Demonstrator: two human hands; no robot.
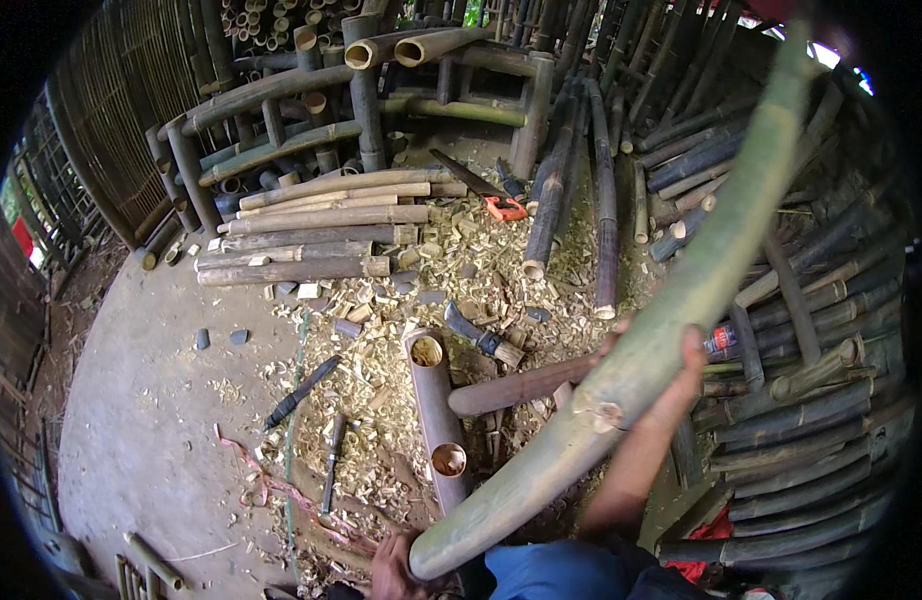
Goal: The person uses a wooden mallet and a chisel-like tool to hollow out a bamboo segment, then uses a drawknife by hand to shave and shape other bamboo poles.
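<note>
A thick green bamboo pole (621, 370) slants across my front, from low centre up to the upper right, where its far end blurs. My right hand (671, 385) is closed around its middle, the thumb on the right side and the other fingers mostly behind it. At the near end my left hand (389, 568) has its fingers curled against the pole's edge, partly out of sight. Just beyond, a bamboo length with round holes (436, 405) lies on the shavings. A brown rounded-end pole (516, 388) passes beneath the green one.
Around lie a hatchet-like blade (471, 328), two knives (303, 392) (334, 462) and an orange-handled saw (481, 187). Cut bamboo lengths (311, 235) are stacked beyond the wood shavings (381, 400). A bamboo frame (271, 125) stands behind, with dark poles (801, 470) at right.
</note>
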